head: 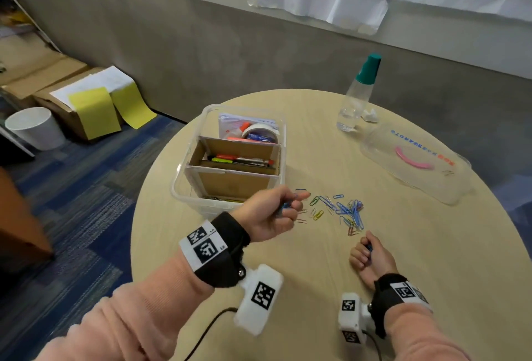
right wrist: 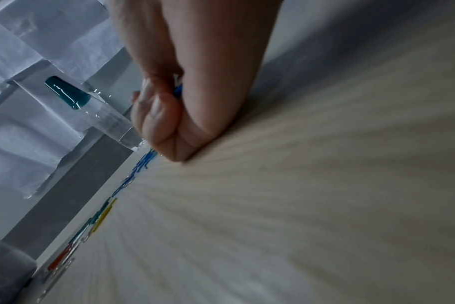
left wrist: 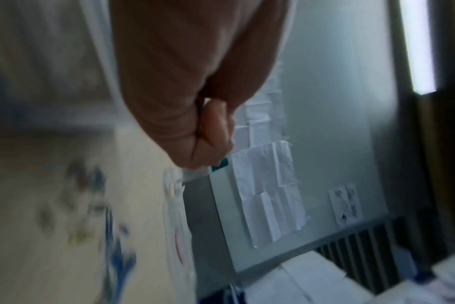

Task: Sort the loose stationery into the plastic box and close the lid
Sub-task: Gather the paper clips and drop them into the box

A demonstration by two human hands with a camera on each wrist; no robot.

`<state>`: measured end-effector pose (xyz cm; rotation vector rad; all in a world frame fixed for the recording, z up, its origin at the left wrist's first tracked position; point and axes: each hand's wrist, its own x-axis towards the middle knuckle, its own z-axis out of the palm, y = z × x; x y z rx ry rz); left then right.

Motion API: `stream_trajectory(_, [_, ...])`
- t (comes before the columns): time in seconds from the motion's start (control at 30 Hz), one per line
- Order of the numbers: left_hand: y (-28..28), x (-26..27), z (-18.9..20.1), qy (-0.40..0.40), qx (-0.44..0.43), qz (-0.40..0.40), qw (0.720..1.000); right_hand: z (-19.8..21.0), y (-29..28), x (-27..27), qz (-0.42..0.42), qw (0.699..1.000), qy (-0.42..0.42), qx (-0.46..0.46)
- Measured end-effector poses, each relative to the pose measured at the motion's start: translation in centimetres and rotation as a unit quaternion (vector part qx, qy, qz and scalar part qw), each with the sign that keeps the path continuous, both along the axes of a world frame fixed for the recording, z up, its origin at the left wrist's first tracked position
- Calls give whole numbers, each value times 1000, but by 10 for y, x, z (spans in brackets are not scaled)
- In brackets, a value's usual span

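Observation:
A clear plastic box (head: 184, 170) with cardboard dividers stands open on the round table (head: 316, 274), holding pens, tape and glue. Its clear lid (head: 414, 165) with a pink handle lies apart at the right. Coloured paper clips (head: 345, 211) are scattered in front of the box. My left hand (head: 276, 211) is raised beside the box's near corner, curled round blue paper clips. My right hand (head: 368, 251) rests on the table just below the pile, fist closed on blue clips (right wrist: 177, 90). The left wrist view is blurred and shows only a closed fist (left wrist: 208, 131).
A clear bottle with a teal cap (head: 359, 93) stands at the table's far side, a crumpled white scrap (head: 370, 114) beside it. On the floor at the left are cardboard boxes with yellow paper (head: 95, 107) and a white bin (head: 36, 130).

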<state>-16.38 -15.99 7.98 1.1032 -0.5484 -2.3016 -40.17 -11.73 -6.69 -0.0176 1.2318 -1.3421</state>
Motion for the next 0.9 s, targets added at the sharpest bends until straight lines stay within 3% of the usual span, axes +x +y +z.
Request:
stream_trajectory(0.03, [-5, 7, 4, -72, -76, -5, 994, 1, 0, 0, 0, 1000, 0, 1])
stream_trajectory(0.1, [-16, 25, 11, -226, -223, -26, 948, 2, 1, 2, 1, 1000, 1, 3])
stream_trajectory(0.2, [-38, 51, 7, -421, -373, -99, 821, 5, 1, 2, 0, 1000, 2, 10])
stream_trajectory(0.3, [-54, 75, -6, -533, -419, -202, 706, 10, -1, 7, 11, 999, 31, 28])
stream_trajectory(0.4, [-60, 92, -17, -587, -421, -254, 643, 20, -4, 13, 79, 982, 148, 81])
stream_trajectory(0.47, [-61, 100, -20, -606, -424, -230, 632, 31, -8, 20, 163, 947, 246, 131])
stream_trajectory(0.53, [-61, 106, -22, -611, -434, -157, 643, 46, -13, 30, 225, 917, 293, 151])
stream_trajectory(0.63, [-57, 115, -28, -606, -471, 10, 641, 78, -24, 51, 261, 909, 306, 114])
stream_trajectory(0.7, [-53, 120, -33, -596, -488, 79, 633, 105, -33, 69, 277, 913, 293, 57])
stream_trajectory(0.8, [-48, 123, -41, -586, -512, 78, 623, 144, -47, 102, 315, 915, 250, -30])
stream_trajectory(0.9, [-47, 124, -44, -579, -523, 83, 620, 163, -64, 140, 388, 884, 251, -63])
